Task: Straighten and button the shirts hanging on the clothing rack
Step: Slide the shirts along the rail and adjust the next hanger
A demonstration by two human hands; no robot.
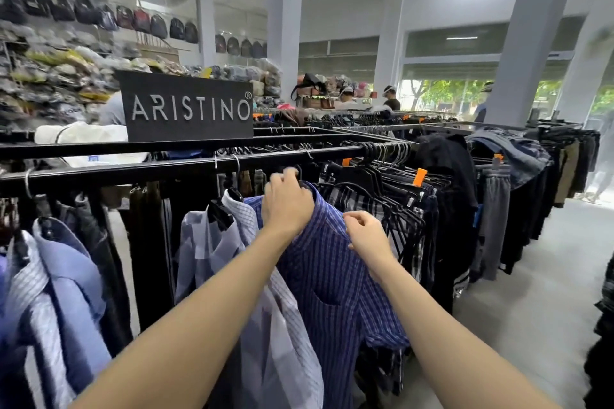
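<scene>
The rack (186, 164), a long black rail, runs from nine o'clock toward three o'clock across the middle of the view, crowded with hangers. On it, at about six o'clock from the sign, hangs the blue shirt (329, 279), dark with fine stripes and a chest pocket; this is the one in hand. Just to its left, at eight o'clock, hangs a pale shirt (212, 242), its front falling loose and seemingly open, and further toward nine o'clock more light blue shirts (66, 276) hang somewhat askew.

Judging from this, the work is early: the blue shirt is only being squared at the collar, whether its front is buttoned I cannot tell, and the neighbours look untouched.

The left hand (287, 206) is curled round the shirt's collar at the hanger's neck, at twelve o'clock of the garment. The right hand (367, 237) pinches the fabric at the shoulder, at two o'clock, fingers narrow.

The sign (186, 106) standing on the rack at eleven o'clock reads "ARISTINO" with an ® mark. Orange tags (420, 176) on hangers at three o'clock are too small to read.
</scene>
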